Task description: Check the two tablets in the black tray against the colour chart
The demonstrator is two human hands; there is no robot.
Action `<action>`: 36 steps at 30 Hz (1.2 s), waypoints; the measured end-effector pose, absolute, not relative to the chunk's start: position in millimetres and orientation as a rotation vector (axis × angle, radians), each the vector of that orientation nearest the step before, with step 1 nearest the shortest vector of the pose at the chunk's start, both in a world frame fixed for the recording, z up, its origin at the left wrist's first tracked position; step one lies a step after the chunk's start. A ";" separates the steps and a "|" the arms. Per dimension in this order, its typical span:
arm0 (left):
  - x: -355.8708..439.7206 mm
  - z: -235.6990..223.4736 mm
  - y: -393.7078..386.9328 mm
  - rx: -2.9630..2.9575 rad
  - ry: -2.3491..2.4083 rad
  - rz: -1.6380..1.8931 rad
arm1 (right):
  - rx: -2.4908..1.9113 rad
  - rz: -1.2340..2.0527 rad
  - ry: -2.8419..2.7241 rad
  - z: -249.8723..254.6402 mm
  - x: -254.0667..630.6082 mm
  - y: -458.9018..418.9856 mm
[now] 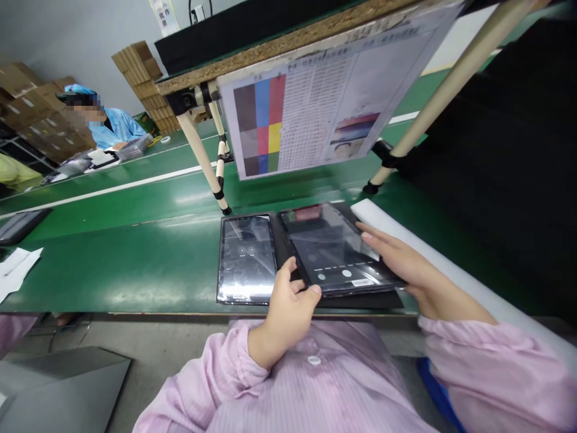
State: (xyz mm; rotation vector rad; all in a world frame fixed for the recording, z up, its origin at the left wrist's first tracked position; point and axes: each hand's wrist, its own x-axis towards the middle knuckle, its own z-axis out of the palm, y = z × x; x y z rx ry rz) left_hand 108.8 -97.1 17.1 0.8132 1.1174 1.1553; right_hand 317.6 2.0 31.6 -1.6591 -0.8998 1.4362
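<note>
Seemingly mid-handling, the half-curled left hand (288, 313) and flatter right hand (401, 258) grip one tablet (331, 243) by opposite sides, so the next move calls for keeping it level.

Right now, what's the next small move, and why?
Perhaps tap the white round on-screen button with the right hand: it shows clear of fingers on the black, glossy, rectangular tablet, whose near-left corner the left hand grips.
</note>
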 end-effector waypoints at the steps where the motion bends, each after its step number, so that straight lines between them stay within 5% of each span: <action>1: 107.1 19.2 -96.8 0.804 1.126 1.162 | -1.647 1.406 -0.894 30.8 315.1 -2.4; 10: 70.8 48.7 -90.2 1.439 1.369 1.423 | -1.057 0.984 -1.067 35.8 273.4 -52.3; 18: 63.7 53.1 -85.8 1.823 1.673 1.500 | -0.941 1.359 -0.926 57.8 245.8 -23.1; 36: 70.0 41.0 -76.4 1.957 1.946 1.507 | -0.903 1.414 -0.950 51.3 243.1 -9.6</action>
